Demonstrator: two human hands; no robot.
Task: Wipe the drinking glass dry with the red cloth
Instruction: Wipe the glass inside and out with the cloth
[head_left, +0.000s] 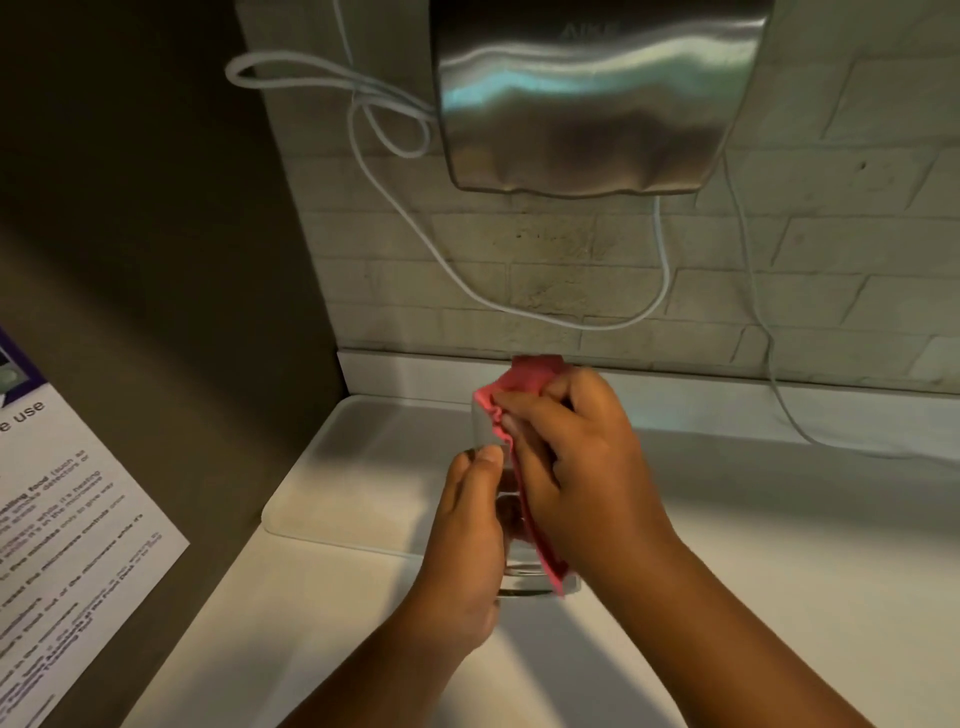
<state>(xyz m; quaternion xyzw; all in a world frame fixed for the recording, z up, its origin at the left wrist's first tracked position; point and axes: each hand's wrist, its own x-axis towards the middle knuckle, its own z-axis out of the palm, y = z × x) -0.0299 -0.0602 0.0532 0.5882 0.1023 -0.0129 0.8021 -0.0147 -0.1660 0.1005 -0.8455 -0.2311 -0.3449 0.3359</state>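
A clear drinking glass (519, 577) is held above the white counter, lying roughly lengthwise between both hands. My left hand (470, 540) grips the glass along its left side, thumb on top. My right hand (576, 462) holds the red cloth (524, 382) and presses it against the right side and far end of the glass. The cloth bunches over the far end and trails down to the near rim. Much of the glass is hidden by my fingers and the cloth.
A white tray (332, 467) lies on the white counter (779, 571) at the left. A steel hand dryer (592, 98) hangs on the brick wall above, with white cables (395, 124) looping down. A printed notice (67, 519) is stuck on the dark left wall.
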